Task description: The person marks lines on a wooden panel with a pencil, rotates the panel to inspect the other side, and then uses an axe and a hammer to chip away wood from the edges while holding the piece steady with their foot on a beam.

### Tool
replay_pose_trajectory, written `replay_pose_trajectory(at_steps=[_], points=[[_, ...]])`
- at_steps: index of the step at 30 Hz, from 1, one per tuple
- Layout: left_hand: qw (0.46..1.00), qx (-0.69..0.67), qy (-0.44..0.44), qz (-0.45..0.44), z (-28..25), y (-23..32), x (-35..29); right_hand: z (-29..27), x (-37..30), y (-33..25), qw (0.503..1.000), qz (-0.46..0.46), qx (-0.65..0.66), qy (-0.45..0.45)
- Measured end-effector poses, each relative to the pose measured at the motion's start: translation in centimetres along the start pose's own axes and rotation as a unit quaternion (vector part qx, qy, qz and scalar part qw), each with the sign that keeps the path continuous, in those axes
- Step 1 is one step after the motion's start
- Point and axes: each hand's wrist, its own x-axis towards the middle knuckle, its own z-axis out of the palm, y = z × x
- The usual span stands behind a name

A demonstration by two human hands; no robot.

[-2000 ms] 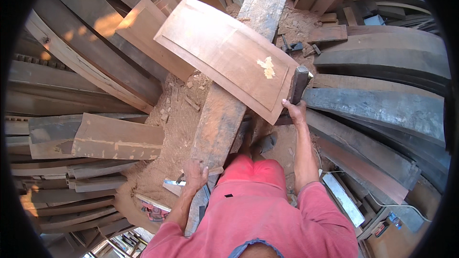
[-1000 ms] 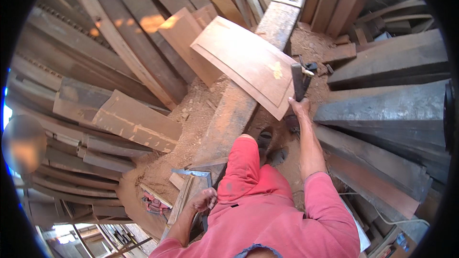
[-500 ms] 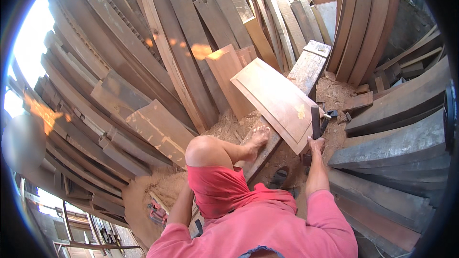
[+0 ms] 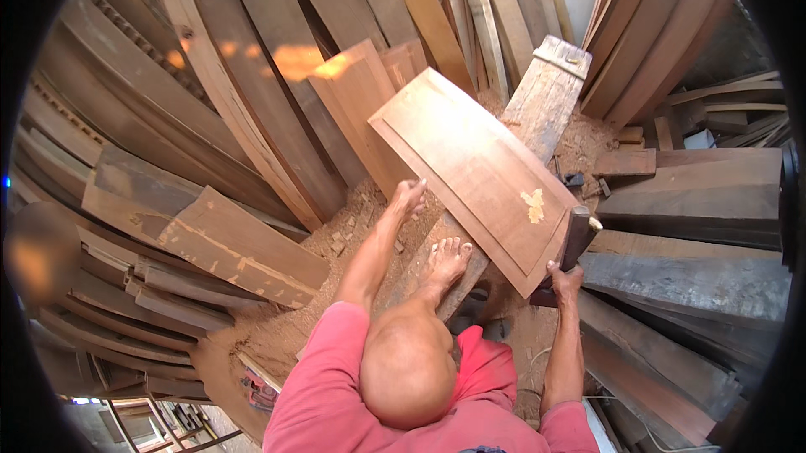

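A reddish-brown wooden door panel [image 4: 478, 167] with a raised field and a pale patch lies slantwise across a worn plank [image 4: 541, 104]. My left hand [image 4: 410, 198] is at the panel's near left edge, fingers curled in; whether they grip the edge or something small does not show. At the panel's right corner, my right hand [image 4: 566, 280] is closed around a dark block-shaped wooden tool [image 4: 577, 235] with a pale end sticking out. My bare foot [image 4: 450, 261] rests on the plank just below the panel.
Tall boards [image 4: 277, 75] lean in rows at the left and back. Thick timber beams [image 4: 688, 277] are stacked at the right. Sawdust and chips [image 4: 348, 222] cover the floor. A red power tool [image 4: 260, 390] lies at the lower left. Dark metal pieces [image 4: 574, 179] sit beyond the panel.
My left arm has come up from beside my leg to the panel's edge. My body leans further forward. The dark tool in my right hand has tilted and appears closer to the panel's corner.
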Motion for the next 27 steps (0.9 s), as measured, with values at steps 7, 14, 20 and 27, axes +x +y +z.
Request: replay_pose_trajectory(at_steps=[7, 14, 20, 27], points=[[0.987, -0.143, 0.069, 0.019, 1.7, -3.2, 6.5, 1.4, -0.4, -2.9, 0.999, -0.021, 0.05, 0.006], [0.969, -0.244, -0.024, 0.042, 0.1, -4.1, 1.6, 1.0, 1.2, -2.0, 0.991, 0.004, 0.135, 0.007], [0.949, -0.303, -0.075, 0.041, -0.1, -7.8, -3.3, -1.0, 2.6, 0.1, 0.988, -0.01, 0.151, -0.001], [0.955, -0.296, -0.007, 0.025, -6.8, -15.8, -9.7, 0.4, -2.2, -1.8, 0.982, -0.005, 0.093, -0.161]])
